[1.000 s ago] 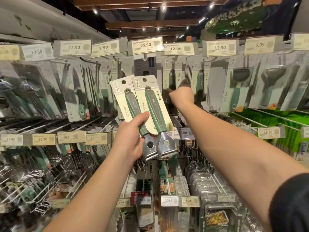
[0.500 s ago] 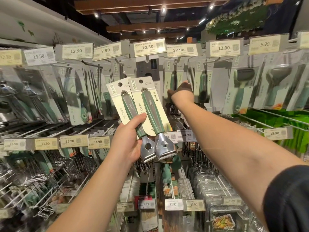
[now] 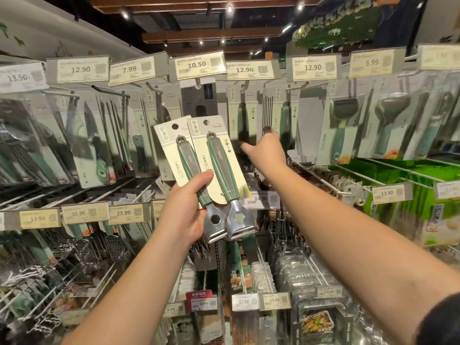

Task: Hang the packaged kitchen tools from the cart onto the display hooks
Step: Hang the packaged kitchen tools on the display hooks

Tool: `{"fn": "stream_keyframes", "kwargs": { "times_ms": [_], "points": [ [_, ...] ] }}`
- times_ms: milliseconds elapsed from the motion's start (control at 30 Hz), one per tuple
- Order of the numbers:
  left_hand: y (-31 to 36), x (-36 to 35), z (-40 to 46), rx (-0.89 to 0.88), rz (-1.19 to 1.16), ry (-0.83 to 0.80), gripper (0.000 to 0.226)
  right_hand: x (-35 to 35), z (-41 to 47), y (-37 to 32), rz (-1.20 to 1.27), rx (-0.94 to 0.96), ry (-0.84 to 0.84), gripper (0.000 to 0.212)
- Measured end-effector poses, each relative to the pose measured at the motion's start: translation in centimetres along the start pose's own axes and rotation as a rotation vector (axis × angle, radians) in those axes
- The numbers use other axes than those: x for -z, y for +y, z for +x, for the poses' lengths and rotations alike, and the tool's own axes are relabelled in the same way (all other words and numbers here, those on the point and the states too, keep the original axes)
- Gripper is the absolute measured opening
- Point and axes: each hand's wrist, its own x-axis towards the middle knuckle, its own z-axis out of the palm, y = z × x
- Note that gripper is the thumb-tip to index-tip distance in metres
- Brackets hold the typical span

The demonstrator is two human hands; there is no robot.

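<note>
My left hand (image 3: pixel 185 210) grips two packaged kitchen tools (image 3: pixel 211 168), held upright in front of the display. Each has a green handle and a shiny metal head on a cream card with a hang hole at the top. My right hand (image 3: pixel 267 149) reaches forward to the packages hanging under the 12.90 tag (image 3: pixel 250 69). Its fingers spread loosely and touch the lower edge of a hanging package (image 3: pixel 242 115); it holds nothing. The hook (image 3: pixel 199 83) under the 10.50 tag carries no package, so the grey pegboard shows behind it.
Rows of hooks with packaged knives (image 3: pixel 92 135), peelers (image 3: pixel 341 125) and scoops fill the upper wall. Price tags (image 3: pixel 124 212) line a second rail, with graters and whisks below it. Long bare prongs (image 3: pixel 348 170) stick out at right beside green boxes (image 3: pixel 398 195).
My right hand has opened from a curled pose at the hanging packages, its fingers now spread. My left hand keeps the two tools in nearly the same spot.
</note>
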Motion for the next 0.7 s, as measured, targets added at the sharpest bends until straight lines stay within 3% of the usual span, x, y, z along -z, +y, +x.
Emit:
{"fn": "stream_keyframes", "kwargs": {
  "times_ms": [67,167,267,400,467,567,700],
  "points": [
    [-0.7,-0.1,0.2,0.011,0.013,-0.013,0.05,1.0,-1.5,0.9,0.025,0.009,-0.008,0.076],
    [-1.9,-0.6,0.2,0.0,0.037,-0.024,0.073,3.1,-5.2,2.2,0.134,0.018,-0.082,0.045],
    [-3.0,-1.4,-0.3,0.01,0.06,-0.064,0.051,5.4,-10.3,3.1,0.269,0.024,-0.18,0.025],
    [-4.8,-2.3,-0.7,0.0,0.136,-0.05,0.026,6.4,-14.4,4.1,0.254,0.03,-0.317,0.04],
    [-5.4,-3.1,-1.1,0.002,0.169,-0.043,0.029,6.4,-15.1,4.6,0.254,-0.001,-0.333,0.041],
    [-6.4,-3.8,-1.3,0.016,0.222,-0.059,0.055,6.5,-15.3,5.1,0.165,0.003,-0.26,0.046],
    [-7.1,-4.4,-1.6,0.01,0.248,-0.098,0.024,7.1,-15.0,5.7,0.087,0.004,-0.231,0.045]
  ]
}}
